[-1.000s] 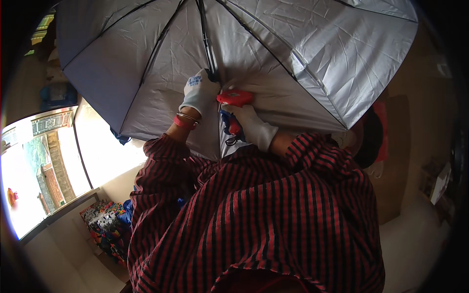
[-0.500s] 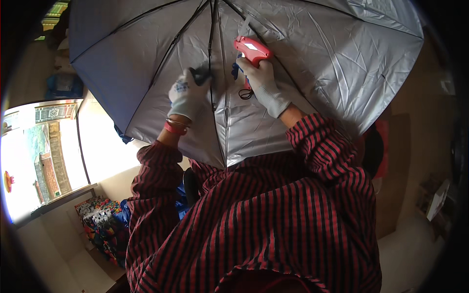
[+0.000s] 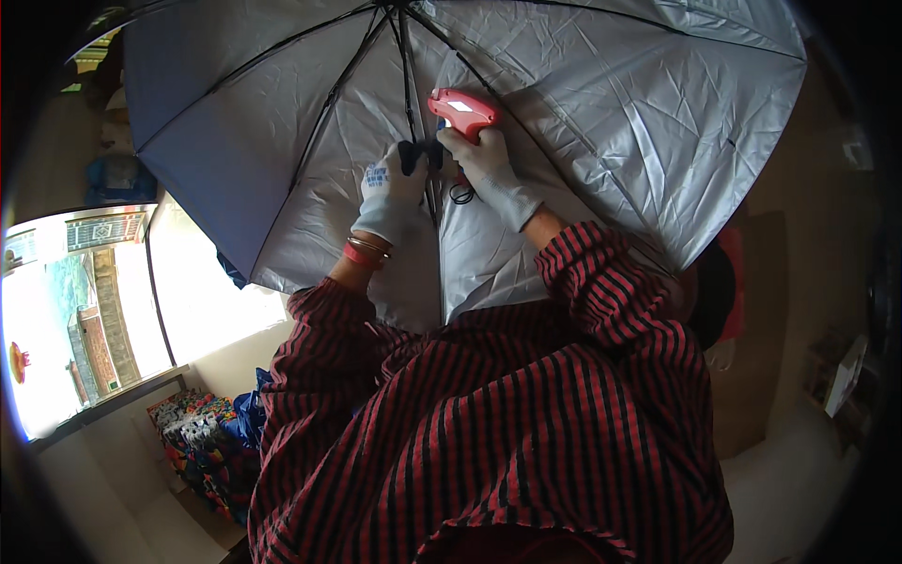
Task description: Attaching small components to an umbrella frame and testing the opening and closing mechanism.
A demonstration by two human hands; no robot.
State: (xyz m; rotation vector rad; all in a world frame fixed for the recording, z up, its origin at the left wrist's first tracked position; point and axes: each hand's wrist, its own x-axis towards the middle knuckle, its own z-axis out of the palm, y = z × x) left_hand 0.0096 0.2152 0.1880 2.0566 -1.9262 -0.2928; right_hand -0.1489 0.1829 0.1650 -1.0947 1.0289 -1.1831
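An open umbrella [image 3: 554, 103] with a silver-grey lining spreads inside up before me, its thin black ribs meeting near the top edge. My right hand [image 3: 484, 169], in a white knit glove with blue fingers, is wrapped round the handle of a red tagging gun [image 3: 468, 111]. The gun's nose points left, and a black cord loop [image 3: 461, 194] hangs below its grip. Beside it, my left hand [image 3: 393, 183], gloved alike, has its fingers closed on a black umbrella rib [image 3: 409, 94]. Anything else pinched in those fingertips is too small to make out.
A bright window [image 3: 94, 291] is at the left. Below it lies a pile of multicoloured cloth [image 3: 202, 442] with blue fabric beside it. A dark round shape and a red panel [image 3: 738, 282] stand at the right, and a small shelf [image 3: 836, 376] farther right.
My left hand has moved right and slightly down, close to the right hand. The tagging gun has shifted left and a little down. The umbrella has slid down slightly, showing the ribs' hub.
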